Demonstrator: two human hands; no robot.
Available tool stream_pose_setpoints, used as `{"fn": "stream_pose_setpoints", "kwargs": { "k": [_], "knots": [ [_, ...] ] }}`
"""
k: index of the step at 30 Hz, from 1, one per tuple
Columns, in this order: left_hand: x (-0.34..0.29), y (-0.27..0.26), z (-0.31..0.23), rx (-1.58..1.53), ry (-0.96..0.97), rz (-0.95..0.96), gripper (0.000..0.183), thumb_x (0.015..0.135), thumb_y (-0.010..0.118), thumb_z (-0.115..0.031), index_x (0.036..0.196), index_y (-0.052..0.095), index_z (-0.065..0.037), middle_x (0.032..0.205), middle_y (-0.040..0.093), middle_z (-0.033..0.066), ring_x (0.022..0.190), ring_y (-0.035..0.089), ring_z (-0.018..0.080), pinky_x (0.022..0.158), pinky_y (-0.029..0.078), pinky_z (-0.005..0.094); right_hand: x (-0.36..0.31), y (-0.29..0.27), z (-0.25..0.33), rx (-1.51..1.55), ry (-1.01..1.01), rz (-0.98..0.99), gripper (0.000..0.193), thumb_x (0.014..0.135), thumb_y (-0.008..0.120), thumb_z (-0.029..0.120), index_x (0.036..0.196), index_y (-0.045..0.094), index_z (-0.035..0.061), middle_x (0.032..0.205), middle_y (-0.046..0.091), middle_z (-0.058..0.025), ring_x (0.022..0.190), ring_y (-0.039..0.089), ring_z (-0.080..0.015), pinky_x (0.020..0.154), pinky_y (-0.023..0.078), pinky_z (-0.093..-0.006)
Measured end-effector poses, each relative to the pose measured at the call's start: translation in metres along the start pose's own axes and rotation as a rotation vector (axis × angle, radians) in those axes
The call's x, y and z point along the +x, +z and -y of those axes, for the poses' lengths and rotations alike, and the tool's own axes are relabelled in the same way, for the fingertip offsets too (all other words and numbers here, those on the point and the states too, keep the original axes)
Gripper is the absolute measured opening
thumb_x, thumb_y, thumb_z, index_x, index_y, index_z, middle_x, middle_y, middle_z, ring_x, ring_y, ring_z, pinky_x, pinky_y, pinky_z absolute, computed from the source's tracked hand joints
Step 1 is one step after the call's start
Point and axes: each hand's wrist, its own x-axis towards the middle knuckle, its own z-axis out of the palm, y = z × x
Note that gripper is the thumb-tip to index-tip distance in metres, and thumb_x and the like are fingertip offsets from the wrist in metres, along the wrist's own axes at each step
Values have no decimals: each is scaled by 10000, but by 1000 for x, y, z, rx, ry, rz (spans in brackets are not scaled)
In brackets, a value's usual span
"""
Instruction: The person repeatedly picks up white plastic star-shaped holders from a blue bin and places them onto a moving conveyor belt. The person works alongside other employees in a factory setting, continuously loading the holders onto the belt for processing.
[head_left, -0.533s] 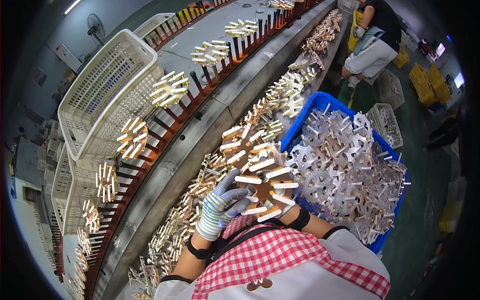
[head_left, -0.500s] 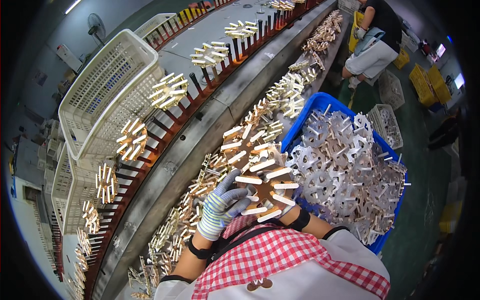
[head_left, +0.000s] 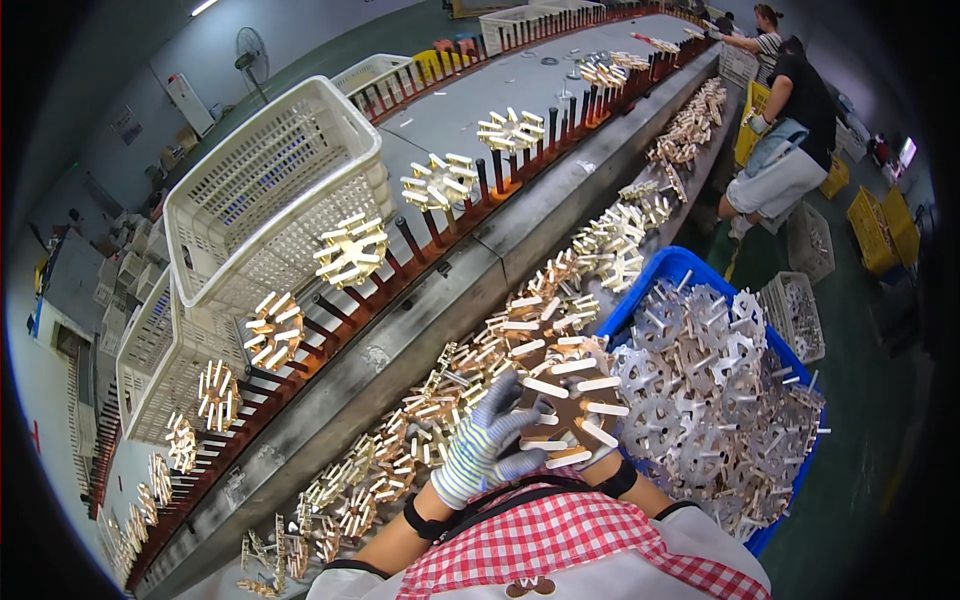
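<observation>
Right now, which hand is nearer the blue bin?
Right: the right hand, mostly hidden behind the coppery part, is left of the blue bin; the left hand, farther left.

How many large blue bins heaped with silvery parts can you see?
1: the blue bin, to the right of the left hand and the copper-coloured part beside it. Others may be hidden in the crowded background.

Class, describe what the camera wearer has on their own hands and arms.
The left hand wears a glove striped in white, blue and yellow-green, with grey fingers. A black band circles each lower forearm. The pale sleeves end in black edging. The right hand is mostly hidden, so its covering cannot be told.
</observation>
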Motion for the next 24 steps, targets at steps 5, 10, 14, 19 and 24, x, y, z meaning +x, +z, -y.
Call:
{"fn": "stream_pose_setpoints", "kwargs": {
  "k": [5,10,14,19,24],
  "knots": [
    [-6,8,5,126,145,-7,325,742,806,-214,984,626,-93,1342,489,293,1153,565,461,934,495,481,-11,-2,2,-9,23,-25,677,920,512,524,1416,398,78,1420,435,-216,1309,432,-380,1100,368,-554],
    [-5,4,3,84,180,12,274,803,751,-183,986,593,-54,1317,509,263,1166,556,442,954,476,482,-16,-9,1,-22,29,-55,668,929,498,521,1417,395,77,1412,443,-212,1291,448,-380,1084,387,-549],
    [-2,4,7,71,191,16,249,821,729,-170,999,609,-43,1325,508,254,1168,558,420,961,475,464,-12,-14,4,-43,44,-63,661,935,488,519,1418,393,77,1406,449,-208,1277,461,-379,1071,402,-545],
    [-6,15,10,-135,-4,-201,267,884,626,-53,1147,585,-29,1332,512,223,1180,569,334,957,490,395,-6,-19,10,-51,72,-60,653,944,475,516,1419,391,77,1398,457,-204,1259,477,-379,1055,421,-540],
    [-7,19,43,144,-24,-224,277,904,593,-31,1180,597,-10,1228,533,160,1059,597,263,939,498,350,-4,-25,15,-36,75,-51,644,952,462,514,1420,388,77,1390,465,-199,1241,493,-379,1038,440,-535]
  ]
}}
